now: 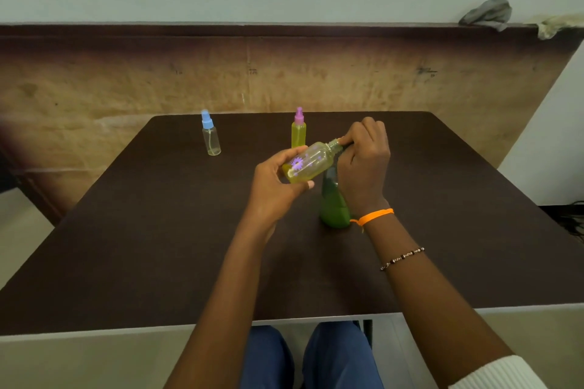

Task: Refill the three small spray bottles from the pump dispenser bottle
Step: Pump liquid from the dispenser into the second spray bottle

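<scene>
My left hand (278, 180) grips a small clear bottle with purple flowers (311, 163), tilted with its open neck toward the right and some yellow liquid inside. My right hand (363, 161) sits curled over the top of the green pump dispenser bottle (333, 208), fingertips at the small bottle's neck; the pump head is hidden under the hand. A pink-capped spray bottle (298, 133) full of yellow liquid stands behind. A blue-capped spray bottle (210, 136), nearly empty, stands at the far left.
The dark brown table (158, 246) ends at a pale front edge near my knees. A wooden panel wall rises behind it, with grey cloths (488, 14) on its ledge at the right.
</scene>
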Demonstrator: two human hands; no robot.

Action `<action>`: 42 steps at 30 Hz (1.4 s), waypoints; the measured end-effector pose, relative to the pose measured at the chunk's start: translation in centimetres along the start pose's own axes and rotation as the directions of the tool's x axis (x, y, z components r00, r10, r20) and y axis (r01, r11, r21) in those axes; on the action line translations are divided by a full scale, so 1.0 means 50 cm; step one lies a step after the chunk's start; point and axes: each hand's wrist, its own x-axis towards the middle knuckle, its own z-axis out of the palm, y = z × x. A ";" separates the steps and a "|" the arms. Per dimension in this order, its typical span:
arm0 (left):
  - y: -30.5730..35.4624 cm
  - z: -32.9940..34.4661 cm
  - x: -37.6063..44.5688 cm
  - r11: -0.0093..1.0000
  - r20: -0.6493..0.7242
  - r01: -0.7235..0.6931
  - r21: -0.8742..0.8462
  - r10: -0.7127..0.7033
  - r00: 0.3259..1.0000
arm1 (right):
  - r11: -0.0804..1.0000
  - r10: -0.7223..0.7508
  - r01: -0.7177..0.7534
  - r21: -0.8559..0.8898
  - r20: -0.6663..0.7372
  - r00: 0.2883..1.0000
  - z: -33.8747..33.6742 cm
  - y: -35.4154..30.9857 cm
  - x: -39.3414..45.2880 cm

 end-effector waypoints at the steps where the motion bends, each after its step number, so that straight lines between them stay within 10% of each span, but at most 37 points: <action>1: 0.000 0.002 0.000 1.000 -0.002 -0.005 -0.005 0.005 1.000 | 1.000 0.013 -0.013 0.007 -0.003 1.000 -0.001 0.000 0.001; 42: -0.001 0.002 0.000 1.000 -0.003 0.018 -0.007 -0.018 1.000 | 1.000 0.009 -0.008 -0.028 0.021 1.000 0.001 0.000 -0.007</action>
